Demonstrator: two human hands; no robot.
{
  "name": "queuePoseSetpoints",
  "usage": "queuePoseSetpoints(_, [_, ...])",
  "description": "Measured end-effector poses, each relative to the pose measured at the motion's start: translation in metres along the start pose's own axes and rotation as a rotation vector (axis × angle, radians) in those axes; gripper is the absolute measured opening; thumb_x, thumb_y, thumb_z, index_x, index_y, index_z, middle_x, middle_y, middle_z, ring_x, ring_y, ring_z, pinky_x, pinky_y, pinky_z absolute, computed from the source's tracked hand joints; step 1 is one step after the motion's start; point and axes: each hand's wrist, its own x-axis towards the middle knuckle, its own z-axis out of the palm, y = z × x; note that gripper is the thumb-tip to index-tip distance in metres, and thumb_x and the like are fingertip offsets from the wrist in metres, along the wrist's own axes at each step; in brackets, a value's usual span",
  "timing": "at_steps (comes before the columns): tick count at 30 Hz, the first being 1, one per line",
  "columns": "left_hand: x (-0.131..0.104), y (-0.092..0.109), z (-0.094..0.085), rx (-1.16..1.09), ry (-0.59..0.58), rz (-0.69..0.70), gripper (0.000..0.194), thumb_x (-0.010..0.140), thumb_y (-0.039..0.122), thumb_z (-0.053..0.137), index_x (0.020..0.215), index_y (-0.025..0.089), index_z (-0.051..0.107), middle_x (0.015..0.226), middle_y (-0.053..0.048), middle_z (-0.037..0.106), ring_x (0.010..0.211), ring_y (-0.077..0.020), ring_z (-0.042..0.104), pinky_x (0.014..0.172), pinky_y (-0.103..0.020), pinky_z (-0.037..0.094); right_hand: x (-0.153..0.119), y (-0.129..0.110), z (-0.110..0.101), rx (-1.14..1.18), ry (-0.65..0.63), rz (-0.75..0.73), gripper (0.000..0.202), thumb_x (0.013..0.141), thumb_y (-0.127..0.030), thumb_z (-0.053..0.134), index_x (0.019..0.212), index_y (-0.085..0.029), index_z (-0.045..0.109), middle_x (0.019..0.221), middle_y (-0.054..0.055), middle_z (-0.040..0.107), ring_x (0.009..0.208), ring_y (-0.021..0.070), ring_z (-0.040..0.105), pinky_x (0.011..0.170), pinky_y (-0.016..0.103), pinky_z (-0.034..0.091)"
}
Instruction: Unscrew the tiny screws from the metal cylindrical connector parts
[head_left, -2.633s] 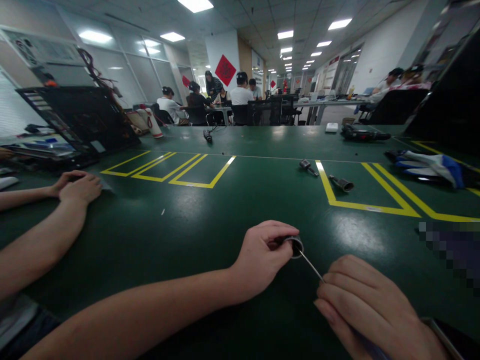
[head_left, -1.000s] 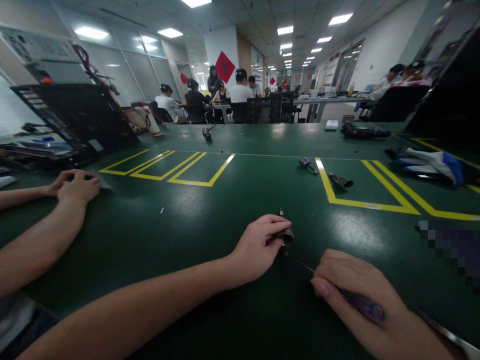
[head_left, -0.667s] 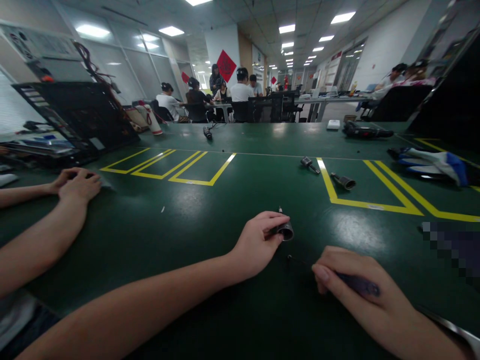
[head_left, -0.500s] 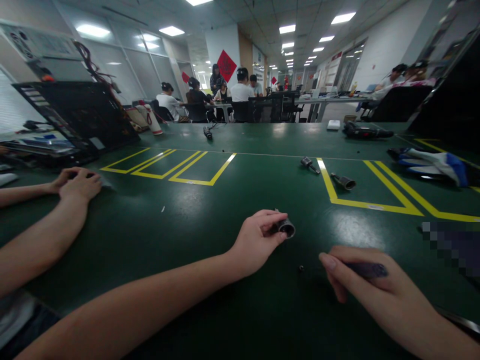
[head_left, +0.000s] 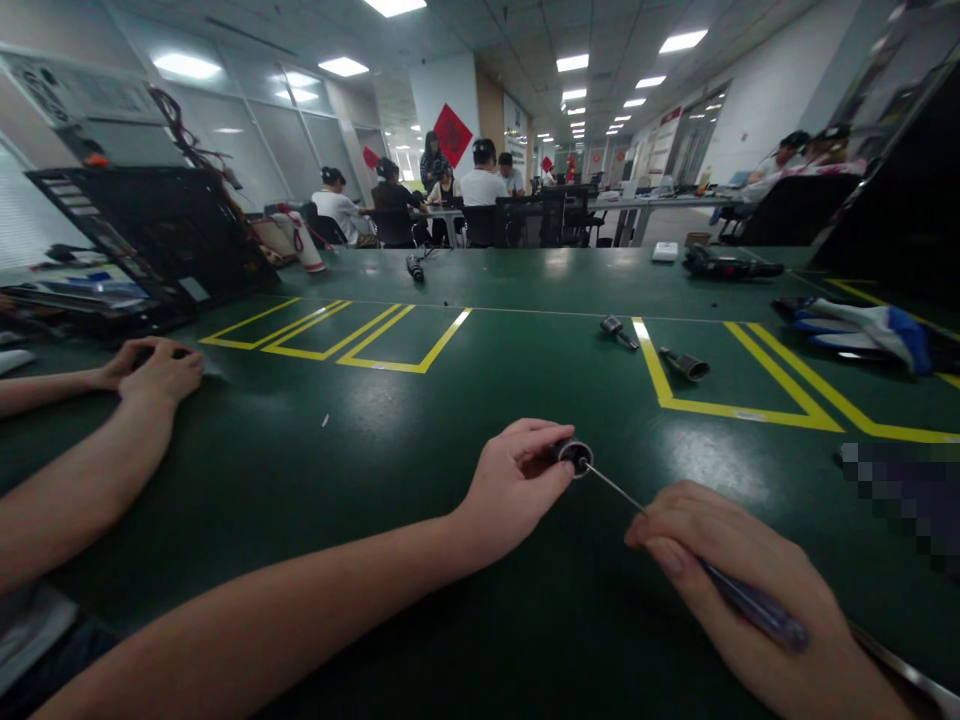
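Observation:
My left hand [head_left: 517, 475] is closed around a small dark metal cup-shaped part [head_left: 581, 447], its round open mouth facing me and to the right. My right hand [head_left: 739, 570] grips a screwdriver [head_left: 757, 605] with a translucent purplish handle. Its thin shaft slants up to the left, and the tip is at the mouth of the metal part; how deep it reaches I cannot tell. Farther off lie two similar metal parts: one [head_left: 684, 364] inside a yellow taped outline, the other [head_left: 618, 331] just left of it.
A co-worker's hands [head_left: 161, 370] rest on the green table [head_left: 375, 450] at the left. Blue-and-white gloves [head_left: 862, 330] and a black tool [head_left: 727, 263] lie at the right. A dark connector-like piece [head_left: 415, 267] is at the back. Several people sit beyond.
My right hand has turned, bringing the screwdriver's shaft into view and its tip to the metal part. A small dark piece on the table between my hands is no longer seen there.

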Motion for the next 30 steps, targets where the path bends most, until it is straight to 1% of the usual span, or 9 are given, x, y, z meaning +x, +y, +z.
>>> queuePoseSetpoints(5, [-0.003, 0.004, 0.005, 0.027, -0.006, 0.027, 0.028, 0.073, 0.012, 0.061, 0.101, 0.011, 0.065, 0.103, -0.009, 0.059, 0.086, -0.0165, 0.064, 0.079, -0.032, 0.056, 0.001, 0.001, 0.004, -0.022, -0.021, -0.043, 0.012, 0.086, -0.009, 0.049, 0.086, -0.021, 0.052, 0.077, 0.002, 0.058, 0.077, 0.0146, 0.058, 0.07, 0.027, 0.05])
queuePoseSetpoints(9, [-0.003, 0.001, 0.007, -0.016, 0.022, 0.038, 0.023, 0.072, 0.014, 0.062, 0.094, 0.01, 0.065, 0.099, -0.009, 0.059, 0.083, -0.017, 0.065, 0.076, -0.032, 0.057, 0.001, -0.003, 0.004, -0.055, -0.017, -0.065, 0.012, 0.085, -0.008, 0.048, 0.086, -0.019, 0.053, 0.075, 0.003, 0.058, 0.072, 0.0144, 0.057, 0.064, 0.027, 0.05])
queuePoseSetpoints(12, [-0.002, -0.003, 0.008, -0.025, 0.051, 0.029, 0.019, 0.07, 0.013, 0.062, 0.089, 0.01, 0.065, 0.095, -0.008, 0.061, 0.08, -0.0169, 0.066, 0.075, -0.032, 0.057, 0.004, -0.007, 0.003, -0.067, -0.016, -0.076, 0.012, 0.085, -0.008, 0.048, 0.083, -0.019, 0.053, 0.073, 0.003, 0.059, 0.07, 0.014, 0.058, 0.062, 0.026, 0.05])
queuePoseSetpoints(17, [-0.001, -0.004, 0.008, -0.023, 0.06, 0.034, 0.017, 0.07, 0.013, 0.063, 0.086, 0.013, 0.066, 0.095, -0.007, 0.062, 0.079, -0.0162, 0.066, 0.074, -0.032, 0.058, 0.005, -0.011, 0.003, -0.084, -0.022, -0.096, 0.014, 0.084, -0.007, 0.047, 0.08, -0.02, 0.053, 0.07, 0.003, 0.06, 0.065, 0.0143, 0.058, 0.058, 0.026, 0.049])
queuePoseSetpoints(22, [-0.002, -0.002, 0.009, -0.046, 0.078, 0.026, 0.016, 0.068, 0.01, 0.063, 0.084, 0.012, 0.067, 0.093, -0.007, 0.063, 0.078, -0.0159, 0.067, 0.072, -0.031, 0.058, 0.004, -0.012, 0.006, -0.174, -0.029, -0.168, 0.013, 0.084, -0.006, 0.048, 0.082, -0.017, 0.054, 0.071, 0.004, 0.061, 0.066, 0.0153, 0.057, 0.058, 0.027, 0.049])
queuePoseSetpoints(26, [-0.001, -0.001, 0.011, -0.07, 0.086, 0.004, 0.016, 0.067, 0.009, 0.064, 0.082, 0.012, 0.067, 0.092, -0.006, 0.063, 0.076, -0.0155, 0.066, 0.071, -0.031, 0.058, 0.005, -0.013, 0.008, -0.284, -0.03, -0.245, 0.017, 0.084, -0.006, 0.045, 0.074, -0.017, 0.055, 0.065, 0.004, 0.061, 0.06, 0.0159, 0.057, 0.054, 0.029, 0.047])
queuePoseSetpoints(30, [-0.001, -0.002, 0.011, -0.076, 0.093, -0.02, 0.016, 0.066, 0.009, 0.063, 0.081, 0.011, 0.067, 0.091, -0.006, 0.063, 0.077, -0.0164, 0.067, 0.071, -0.031, 0.057, 0.004, -0.014, 0.009, -0.305, -0.032, -0.25, 0.022, 0.085, -0.008, 0.044, 0.07, -0.017, 0.056, 0.064, 0.004, 0.062, 0.06, 0.0157, 0.057, 0.054, 0.028, 0.046])
